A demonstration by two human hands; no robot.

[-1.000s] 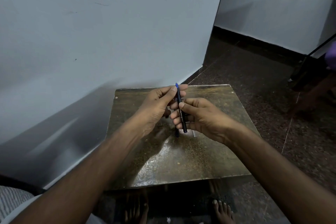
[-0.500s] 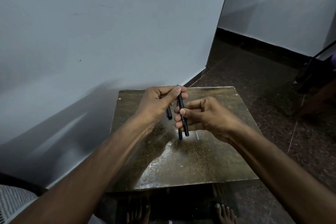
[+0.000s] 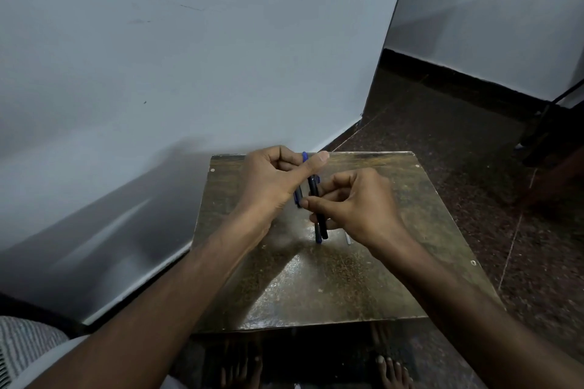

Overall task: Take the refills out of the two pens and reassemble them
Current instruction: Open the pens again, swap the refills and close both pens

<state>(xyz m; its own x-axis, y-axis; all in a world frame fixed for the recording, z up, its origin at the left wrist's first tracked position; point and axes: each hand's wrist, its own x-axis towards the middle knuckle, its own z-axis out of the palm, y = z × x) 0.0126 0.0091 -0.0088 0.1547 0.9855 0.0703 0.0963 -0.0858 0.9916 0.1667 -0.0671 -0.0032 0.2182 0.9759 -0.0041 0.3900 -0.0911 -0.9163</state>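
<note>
My right hand [image 3: 360,205] pinches a black pen barrel [image 3: 317,199], held nearly upright above the small worn table [image 3: 347,287]. My left hand [image 3: 271,180] is closed on a slim blue pen part [image 3: 298,196], whose blue end [image 3: 305,156] sticks out above the thumb, just left of the barrel. Under the barrel a second dark pen [image 3: 318,239] lies on the table, mostly hidden by my right hand. A thin pale refill [image 3: 348,238] lies on the table beside my right wrist.
A pale wall [image 3: 189,57] runs close along the table's left and far side. Dark speckled floor [image 3: 458,151] lies to the right, with a dark stand [image 3: 550,123] at the far right. Bare feet [image 3: 392,369] show below the table's near edge.
The blue-ended part, earlier in line with the black barrel, now sits apart to its left in my left hand. My right hand has kept the barrel.
</note>
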